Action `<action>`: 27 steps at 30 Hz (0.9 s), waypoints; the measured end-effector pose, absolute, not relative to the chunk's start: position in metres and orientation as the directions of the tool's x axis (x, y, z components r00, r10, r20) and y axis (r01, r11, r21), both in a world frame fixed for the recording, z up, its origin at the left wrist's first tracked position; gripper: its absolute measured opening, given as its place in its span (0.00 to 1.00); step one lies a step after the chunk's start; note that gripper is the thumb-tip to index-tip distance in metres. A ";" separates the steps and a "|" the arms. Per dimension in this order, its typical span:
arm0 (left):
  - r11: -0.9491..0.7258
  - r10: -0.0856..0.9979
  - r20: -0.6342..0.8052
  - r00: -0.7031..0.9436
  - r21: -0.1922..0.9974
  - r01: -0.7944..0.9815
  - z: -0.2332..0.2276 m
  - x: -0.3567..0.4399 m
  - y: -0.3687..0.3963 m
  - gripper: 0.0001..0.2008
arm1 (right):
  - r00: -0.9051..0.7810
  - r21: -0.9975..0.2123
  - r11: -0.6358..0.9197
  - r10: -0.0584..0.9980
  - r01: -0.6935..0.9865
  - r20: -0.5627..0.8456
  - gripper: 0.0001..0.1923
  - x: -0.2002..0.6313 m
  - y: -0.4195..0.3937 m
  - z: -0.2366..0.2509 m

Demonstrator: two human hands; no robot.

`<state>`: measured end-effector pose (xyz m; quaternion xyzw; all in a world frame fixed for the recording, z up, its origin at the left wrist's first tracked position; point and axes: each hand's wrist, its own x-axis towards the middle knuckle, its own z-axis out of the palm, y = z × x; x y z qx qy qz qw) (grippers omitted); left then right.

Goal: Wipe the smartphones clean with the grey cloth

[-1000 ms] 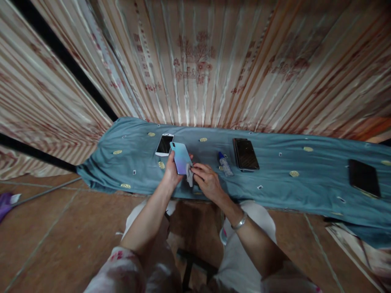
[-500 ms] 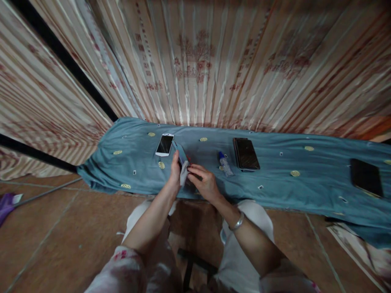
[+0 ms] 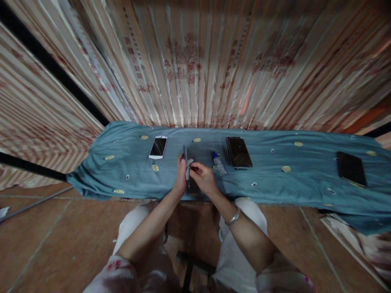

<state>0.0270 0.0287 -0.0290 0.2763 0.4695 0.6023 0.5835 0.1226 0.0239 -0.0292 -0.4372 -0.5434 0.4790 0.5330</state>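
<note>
My left hand [image 3: 180, 179] grips a phone [image 3: 185, 153] that now stands edge-on to me, so only its thin dark side shows. My right hand [image 3: 203, 178] pinches a small grey cloth [image 3: 187, 167] against that phone. Both hands hover over the near edge of a table covered in a blue cloth [image 3: 275, 183]. A small spray bottle with a blue cap [image 3: 217, 162] lies just right of my right hand.
A white-framed phone [image 3: 158, 147] lies left of my hands. A stack of dark phones [image 3: 238, 151] lies to the right, and one more dark phone [image 3: 350, 168] at the far right. A striped curtain [image 3: 195, 61] hangs behind the table. My knees sit under the table's near edge.
The phone in my left hand has turned from showing its blue-violet back to standing edge-on. My right hand keeps the cloth on it. The view has shifted slightly.
</note>
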 end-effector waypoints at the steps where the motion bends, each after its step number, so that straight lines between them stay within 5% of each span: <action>1: 0.061 0.971 -0.141 -0.193 0.927 -0.370 -0.034 0.028 0.028 0.23 | -0.035 -0.986 0.161 0.986 -0.033 0.162 0.09 0.124 0.026 -0.029; 10: -0.184 0.983 0.183 -0.030 0.983 -0.021 -0.041 0.033 0.016 0.30 | 0.103 -0.977 0.189 0.979 -0.101 0.179 0.10 0.137 0.041 -0.022; 22: -0.269 0.963 0.259 0.074 0.921 0.280 -0.042 0.038 0.009 0.31 | 0.135 -0.974 0.152 0.982 -0.167 0.130 0.20 0.151 0.052 -0.019; 27: -0.298 0.954 0.282 0.100 0.876 0.380 -0.042 0.038 0.008 0.29 | 0.147 -0.976 0.170 0.978 -0.135 0.150 0.13 0.157 0.052 -0.012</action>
